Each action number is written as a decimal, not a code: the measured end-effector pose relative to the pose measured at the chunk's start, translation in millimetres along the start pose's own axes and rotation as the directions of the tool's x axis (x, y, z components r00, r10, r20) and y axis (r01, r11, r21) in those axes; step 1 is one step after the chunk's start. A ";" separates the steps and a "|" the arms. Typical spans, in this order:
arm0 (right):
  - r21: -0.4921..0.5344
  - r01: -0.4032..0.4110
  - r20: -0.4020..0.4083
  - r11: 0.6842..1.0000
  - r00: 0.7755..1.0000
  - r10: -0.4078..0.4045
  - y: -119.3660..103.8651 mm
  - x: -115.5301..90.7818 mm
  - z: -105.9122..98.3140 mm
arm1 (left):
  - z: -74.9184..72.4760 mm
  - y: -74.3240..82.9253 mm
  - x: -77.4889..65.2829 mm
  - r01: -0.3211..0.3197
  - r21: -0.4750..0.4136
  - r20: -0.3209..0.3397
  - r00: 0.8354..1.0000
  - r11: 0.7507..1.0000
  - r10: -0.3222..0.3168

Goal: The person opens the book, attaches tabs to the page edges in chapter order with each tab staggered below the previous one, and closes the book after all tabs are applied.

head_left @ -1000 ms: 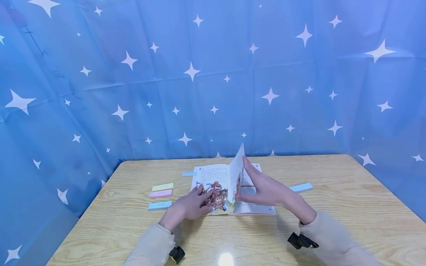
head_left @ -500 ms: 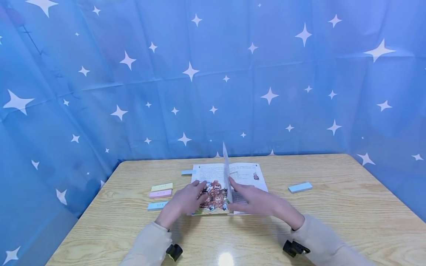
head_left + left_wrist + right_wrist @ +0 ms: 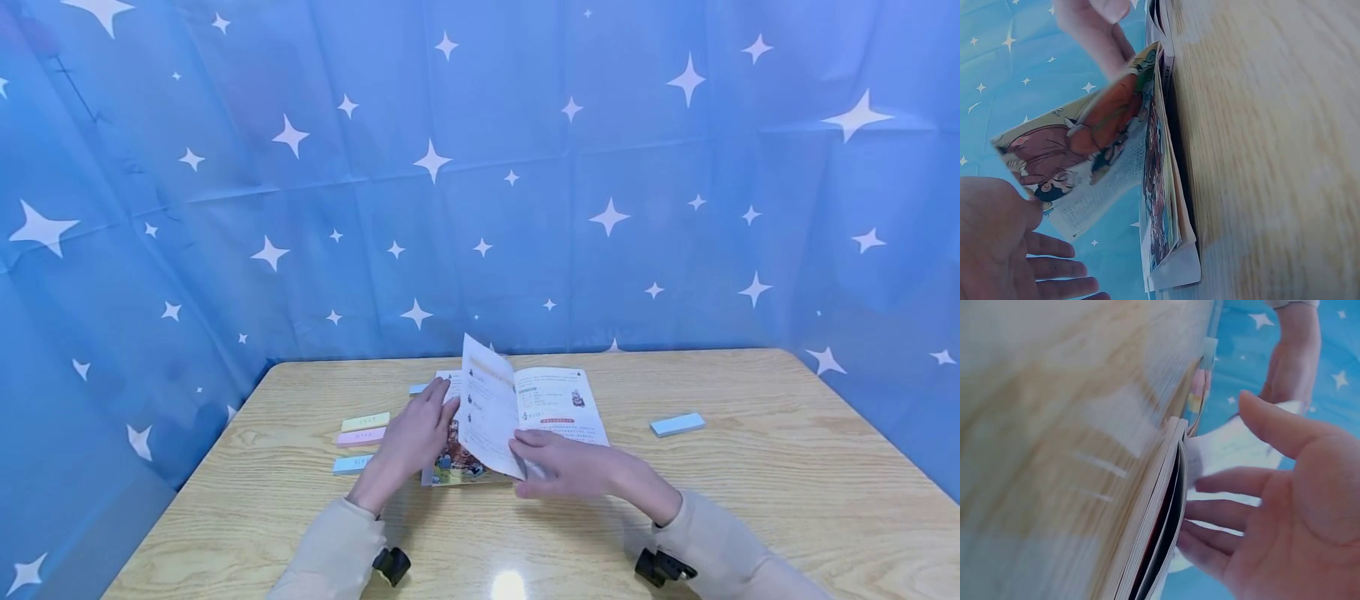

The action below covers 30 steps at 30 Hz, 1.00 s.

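Observation:
An open book [image 3: 558, 400] with printed text and colour pictures lies on the wooden table. One page [image 3: 491, 412] stands raised, leaning left over the illustrated left side. My left hand [image 3: 415, 429] is at the book's left side with its fingers extended; in the left wrist view the thumb [image 3: 1034, 212] meets the edge of the raised page. My right hand [image 3: 566, 467] is over the lower right page near the spine, and in the right wrist view its fingers [image 3: 1229, 512] look straight and loosely spread beside the book.
Left of the book lie a yellow note pad [image 3: 365, 422], a pink one [image 3: 362, 437] and a blue one [image 3: 351, 465]. Another blue pad [image 3: 677, 424] lies to the right. A blue tab [image 3: 417, 389] sticks out from the book's left edge. A starry curtain [image 3: 480, 183] hangs behind.
The raised page has swung from right to left past the spine, uncovering the right page. My right hand has moved left and lower; my left hand has shifted up towards the turning page.

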State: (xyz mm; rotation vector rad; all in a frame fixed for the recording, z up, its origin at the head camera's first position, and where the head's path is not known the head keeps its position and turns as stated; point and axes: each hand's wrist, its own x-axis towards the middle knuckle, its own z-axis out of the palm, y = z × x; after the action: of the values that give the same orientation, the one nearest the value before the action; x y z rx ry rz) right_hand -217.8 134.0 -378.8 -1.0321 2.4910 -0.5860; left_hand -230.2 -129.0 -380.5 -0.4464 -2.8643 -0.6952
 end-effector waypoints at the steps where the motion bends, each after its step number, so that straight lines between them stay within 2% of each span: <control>1: -0.007 -0.006 0.020 1.000 1.000 0.006 -0.3 -0.7 -0.3 | -0.2 0.2 0.2 0.010 -0.006 -0.002 1.000 1.000 -0.010; 5: -0.047 -0.009 0.070 0.999 0.997 0.012 -1.7 -3.7 -1.1 | -0.2 -0.2 0.7 0.012 -0.020 0.009 1.000 1.000 -0.012; 8: -0.060 -0.008 0.082 0.998 0.997 0.013 -1.3 -4.7 -1.8 | 0.2 -1.5 -1.0 -0.032 -0.005 0.087 0.996 0.999 0.032; 10: -0.056 -0.009 0.088 0.998 0.996 0.014 -0.7 -5.0 -2.1 | 0.6 -2.5 -3.4 -0.077 -0.005 0.180 0.981 0.997 0.077; 12: -0.054 -0.006 0.091 0.999 0.996 0.011 0.2 -5.0 -2.3 | 1.3 -3.3 -5.8 -0.113 -0.014 0.275 0.955 0.994 0.112; 15: -0.052 0.014 0.088 0.999 0.996 -0.009 1.9 -4.7 -2.5 | 3.2 -4.2 -8.1 -0.140 -0.012 0.364 0.922 0.990 0.135; 21: -0.051 0.043 0.068 0.998 0.997 -0.040 4.8 -1.2 -4.1 | 6.4 -3.7 -9.5 -0.113 -0.005 0.420 0.901 0.994 0.105; 26: -0.023 0.039 0.060 0.999 0.998 -0.038 4.7 3.6 -9.5 | 8.4 -1.9 -8.8 -0.131 0.018 0.457 0.883 0.991 0.108; 30: -0.027 0.088 0.012 0.996 0.996 -0.088 5.1 9.8 -16.1 | 8.6 -1.7 -9.4 -0.129 0.045 0.483 0.871 0.991 0.092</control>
State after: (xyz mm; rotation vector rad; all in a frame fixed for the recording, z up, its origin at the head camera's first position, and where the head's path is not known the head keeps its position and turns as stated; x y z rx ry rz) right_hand -235.0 133.8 -369.6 -1.1574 2.4606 -0.5715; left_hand -222.6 -128.8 -390.9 -0.8766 -3.2705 -0.5068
